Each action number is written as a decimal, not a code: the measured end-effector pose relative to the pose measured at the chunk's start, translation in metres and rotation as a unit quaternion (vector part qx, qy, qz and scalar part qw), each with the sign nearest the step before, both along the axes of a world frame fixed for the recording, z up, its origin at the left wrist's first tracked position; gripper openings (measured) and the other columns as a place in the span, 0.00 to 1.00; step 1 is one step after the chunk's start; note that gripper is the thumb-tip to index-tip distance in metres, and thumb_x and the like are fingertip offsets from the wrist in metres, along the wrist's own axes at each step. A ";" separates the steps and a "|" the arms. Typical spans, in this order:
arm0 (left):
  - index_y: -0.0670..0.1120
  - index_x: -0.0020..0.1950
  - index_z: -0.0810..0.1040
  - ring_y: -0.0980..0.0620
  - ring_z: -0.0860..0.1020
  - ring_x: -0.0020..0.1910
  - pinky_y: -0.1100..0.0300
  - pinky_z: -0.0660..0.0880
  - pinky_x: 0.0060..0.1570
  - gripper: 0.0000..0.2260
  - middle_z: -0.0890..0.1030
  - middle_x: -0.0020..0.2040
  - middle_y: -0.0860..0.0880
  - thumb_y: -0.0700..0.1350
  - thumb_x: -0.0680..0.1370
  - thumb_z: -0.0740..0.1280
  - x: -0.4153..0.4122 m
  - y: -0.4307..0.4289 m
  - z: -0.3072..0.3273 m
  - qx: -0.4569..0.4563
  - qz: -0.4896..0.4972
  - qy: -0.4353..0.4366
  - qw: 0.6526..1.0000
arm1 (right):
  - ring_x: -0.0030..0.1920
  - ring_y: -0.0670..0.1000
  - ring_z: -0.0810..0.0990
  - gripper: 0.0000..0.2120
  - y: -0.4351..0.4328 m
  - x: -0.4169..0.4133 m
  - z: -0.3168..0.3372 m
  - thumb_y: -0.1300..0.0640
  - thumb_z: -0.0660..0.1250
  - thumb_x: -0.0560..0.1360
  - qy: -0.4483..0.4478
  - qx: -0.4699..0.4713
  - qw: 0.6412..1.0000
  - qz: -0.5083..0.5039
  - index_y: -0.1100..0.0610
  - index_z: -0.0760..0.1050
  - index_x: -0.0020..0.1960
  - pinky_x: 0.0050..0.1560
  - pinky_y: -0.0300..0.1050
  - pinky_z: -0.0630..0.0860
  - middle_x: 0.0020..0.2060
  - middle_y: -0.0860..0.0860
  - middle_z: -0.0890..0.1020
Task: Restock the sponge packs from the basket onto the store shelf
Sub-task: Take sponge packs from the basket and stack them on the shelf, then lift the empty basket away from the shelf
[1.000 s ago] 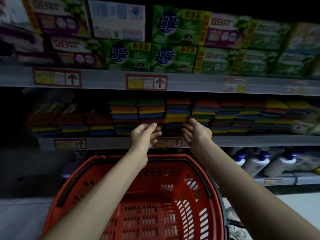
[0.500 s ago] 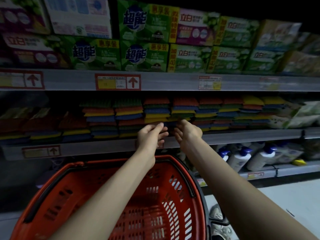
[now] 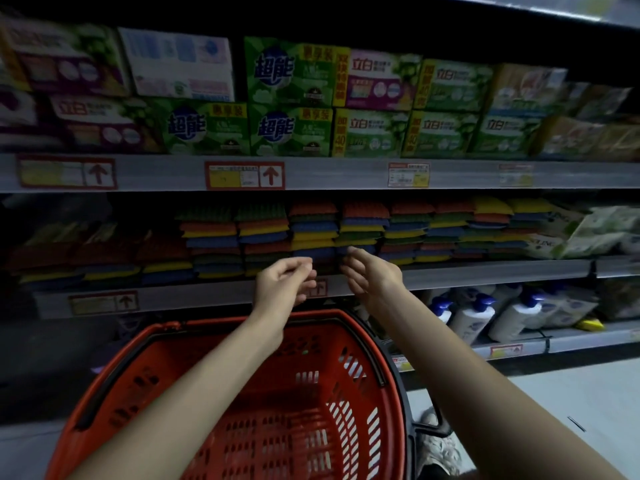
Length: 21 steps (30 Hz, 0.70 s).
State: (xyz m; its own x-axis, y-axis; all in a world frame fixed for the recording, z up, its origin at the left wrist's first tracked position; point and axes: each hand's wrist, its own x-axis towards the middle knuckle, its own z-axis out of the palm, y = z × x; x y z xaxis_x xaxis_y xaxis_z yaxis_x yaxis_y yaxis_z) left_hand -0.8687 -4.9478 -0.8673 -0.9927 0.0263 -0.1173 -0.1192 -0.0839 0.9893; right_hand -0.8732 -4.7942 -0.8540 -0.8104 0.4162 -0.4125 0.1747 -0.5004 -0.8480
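Hovering at the shelf [image 3: 485,275], left hand [image 3: 282,284] and right hand [image 3: 370,275] are holding nothing, fingers loosely curled; sponge packs [image 3: 313,230] are sitting stacked there, the basket [image 3: 311,427] is showing none: restocking is looking complete.

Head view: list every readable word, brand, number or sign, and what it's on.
"超能": green boxes.
"惠享装": yellow band on those boxes.
"立白": green and purple boxes beside them.
"40": yellow side strip of a 立白 box; rest blurred.
Up arrow: red-framed shelf tags; their print too small.
White price tags, pump bottles, sponge packs: nothing readable.
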 end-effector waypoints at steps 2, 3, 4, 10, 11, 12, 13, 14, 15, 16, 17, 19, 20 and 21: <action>0.50 0.55 0.84 0.53 0.85 0.48 0.53 0.81 0.53 0.05 0.87 0.48 0.51 0.45 0.82 0.68 0.012 -0.017 0.004 -0.033 0.000 0.021 0.999 | 0.23 0.43 0.77 0.05 -0.001 0.017 0.006 0.62 0.71 0.79 0.022 0.009 0.999 0.025 0.65 0.81 0.51 0.19 0.33 0.66 0.33 0.55 0.82; 0.50 0.55 0.83 0.53 0.85 0.48 0.52 0.81 0.54 0.06 0.87 0.48 0.50 0.45 0.82 0.68 0.018 -0.027 0.006 -0.047 0.000 0.031 0.998 | 0.24 0.44 0.78 0.06 -0.002 0.026 0.007 0.62 0.71 0.79 0.028 0.028 0.999 0.037 0.64 0.82 0.53 0.21 0.33 0.69 0.33 0.54 0.82; 0.50 0.55 0.83 0.53 0.85 0.49 0.52 0.81 0.54 0.05 0.86 0.48 0.50 0.44 0.82 0.68 0.025 -0.036 0.008 -0.063 -0.002 0.041 0.997 | 0.30 0.46 0.82 0.06 -0.003 0.035 0.009 0.61 0.72 0.78 0.029 0.057 0.997 0.049 0.63 0.82 0.53 0.26 0.34 0.74 0.36 0.53 0.84; 0.52 0.55 0.83 0.55 0.82 0.51 0.59 0.77 0.50 0.05 0.84 0.51 0.51 0.45 0.81 0.69 0.064 -0.101 0.007 -0.192 -0.018 0.127 0.973 | 0.34 0.45 0.81 0.07 -0.010 0.079 0.010 0.59 0.75 0.77 0.037 0.145 0.981 0.120 0.60 0.84 0.53 0.31 0.36 0.75 0.39 0.52 0.85; 0.53 0.56 0.82 0.58 0.81 0.50 0.62 0.77 0.49 0.05 0.83 0.51 0.52 0.46 0.81 0.69 0.071 -0.113 0.005 -0.218 -0.023 0.145 0.965 | 0.35 0.46 0.81 0.08 -0.011 0.086 0.009 0.59 0.75 0.76 0.042 0.176 0.975 0.131 0.60 0.83 0.54 0.34 0.37 0.76 0.39 0.53 0.84; 0.54 0.57 0.81 0.61 0.80 0.49 0.65 0.76 0.48 0.05 0.82 0.51 0.54 0.47 0.81 0.69 0.078 -0.126 0.003 -0.245 -0.030 0.157 0.956 | 0.37 0.47 0.81 0.10 -0.013 0.093 0.007 0.58 0.75 0.76 0.048 0.217 0.964 0.144 0.60 0.83 0.55 0.38 0.40 0.78 0.41 0.53 0.85; 0.56 0.58 0.80 0.63 0.79 0.48 0.67 0.75 0.46 0.06 0.82 0.51 0.55 0.48 0.81 0.69 0.086 -0.138 0.001 -0.273 -0.037 0.161 0.948 | 0.41 0.48 0.83 0.12 -0.014 0.099 0.004 0.55 0.76 0.76 0.049 0.278 0.946 0.162 0.59 0.83 0.56 0.43 0.43 0.80 0.44 0.53 0.85; 0.57 0.59 0.80 0.64 0.78 0.49 0.67 0.74 0.47 0.07 0.81 0.51 0.57 0.49 0.81 0.69 0.094 -0.150 -0.002 -0.301 -0.042 0.162 0.939 | 0.45 0.49 0.84 0.14 -0.015 0.105 0.002 0.52 0.77 0.75 0.045 0.354 0.916 0.185 0.57 0.82 0.58 0.48 0.46 0.82 0.47 0.51 0.86; 0.57 0.60 0.79 0.63 0.78 0.50 0.65 0.75 0.49 0.08 0.80 0.52 0.57 0.50 0.81 0.69 0.100 -0.162 -0.006 -0.333 -0.043 0.165 0.927 | 0.48 0.49 0.84 0.16 -0.015 0.111 -0.002 0.49 0.77 0.74 0.035 0.435 0.875 0.210 0.54 0.82 0.59 0.50 0.48 0.83 0.49 0.50 0.85; 0.57 0.61 0.78 0.62 0.78 0.52 0.61 0.76 0.52 0.10 0.80 0.54 0.58 0.51 0.80 0.70 0.107 -0.173 -0.010 -0.368 -0.039 0.176 0.912 | 0.50 0.49 0.84 0.18 -0.016 0.118 -0.004 0.47 0.77 0.74 0.024 0.508 0.828 0.237 0.52 0.81 0.60 0.51 0.47 0.82 0.50 0.47 0.84; 0.57 0.62 0.78 0.60 0.78 0.55 0.59 0.76 0.55 0.11 0.79 0.55 0.58 0.52 0.79 0.71 0.113 -0.183 -0.015 -0.405 -0.032 0.192 0.893 | 0.51 0.48 0.83 0.19 -0.016 0.124 -0.006 0.46 0.76 0.73 0.016 0.571 0.778 0.261 0.51 0.80 0.61 0.50 0.46 0.80 0.51 0.46 0.83; 0.57 0.64 0.78 0.56 0.78 0.59 0.57 0.76 0.58 0.14 0.79 0.59 0.58 0.54 0.78 0.72 0.125 -0.196 -0.022 -0.468 -0.028 0.211 0.858 | 0.55 0.51 0.81 0.22 -0.016 0.136 -0.011 0.44 0.74 0.73 0.002 0.663 0.679 0.315 0.50 0.77 0.64 0.49 0.44 0.75 0.53 0.49 0.80; 0.56 0.65 0.78 0.55 0.78 0.60 0.55 0.76 0.59 0.16 0.79 0.60 0.57 0.54 0.78 0.72 0.130 -0.201 -0.025 -0.492 -0.031 0.214 0.844 | 0.56 0.54 0.80 0.23 -0.017 0.142 -0.011 0.43 0.73 0.73 -0.017 0.696 0.633 0.340 0.49 0.76 0.66 0.49 0.45 0.74 0.55 0.51 0.79; 0.56 0.66 0.77 0.53 0.78 0.60 0.54 0.76 0.59 0.18 0.79 0.60 0.56 0.55 0.77 0.72 0.133 -0.204 -0.028 -0.513 -0.034 0.213 0.831 | 0.58 0.56 0.79 0.24 -0.017 0.147 -0.013 0.42 0.72 0.74 -0.042 0.721 0.590 0.361 0.49 0.75 0.67 0.51 0.46 0.74 0.56 0.53 0.78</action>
State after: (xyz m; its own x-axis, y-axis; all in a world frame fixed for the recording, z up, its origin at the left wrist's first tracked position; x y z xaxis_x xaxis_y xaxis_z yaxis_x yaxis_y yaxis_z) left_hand -0.7353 -5.1523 -0.8957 -0.9502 0.1874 0.2490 0.2904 0.8227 0.4888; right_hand -0.7266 -4.8115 -0.8665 -0.9931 -0.0574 -0.1020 -0.0274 0.9613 -0.2742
